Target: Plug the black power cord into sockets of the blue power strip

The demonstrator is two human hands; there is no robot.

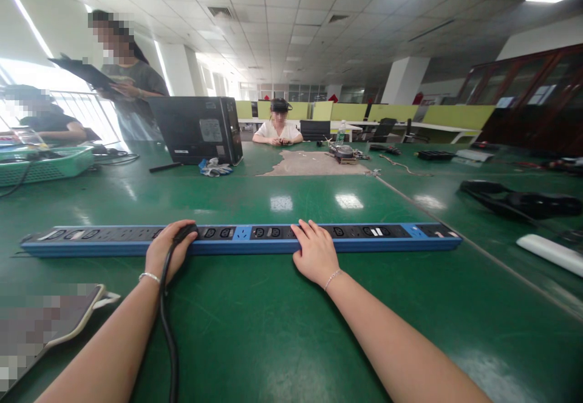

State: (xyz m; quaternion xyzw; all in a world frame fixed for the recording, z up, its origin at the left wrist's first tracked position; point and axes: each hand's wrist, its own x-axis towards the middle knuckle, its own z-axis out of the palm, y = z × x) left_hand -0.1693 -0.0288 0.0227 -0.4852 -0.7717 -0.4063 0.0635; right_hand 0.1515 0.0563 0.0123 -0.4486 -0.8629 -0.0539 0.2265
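A long blue power strip (268, 246) with black sockets lies across the green table. My left hand (169, 250) is closed around the black plug (186, 232) of a thick black cable (166, 312), at the strip left of its middle. The cable runs down past my wrist toward the near edge of the view. Whether the plug sits in a socket is hidden by my fingers. My right hand (317, 252) rests on the strip right of the middle, fingers spread over its top, gripping nothing.
Behind the strip stand a black computer case (195, 130), gloves (215, 167) and a green basket (59, 166). A phone-like device (50, 324) lies near left, a white bar (551, 254) at right. One person sits opposite; two others are at the left.
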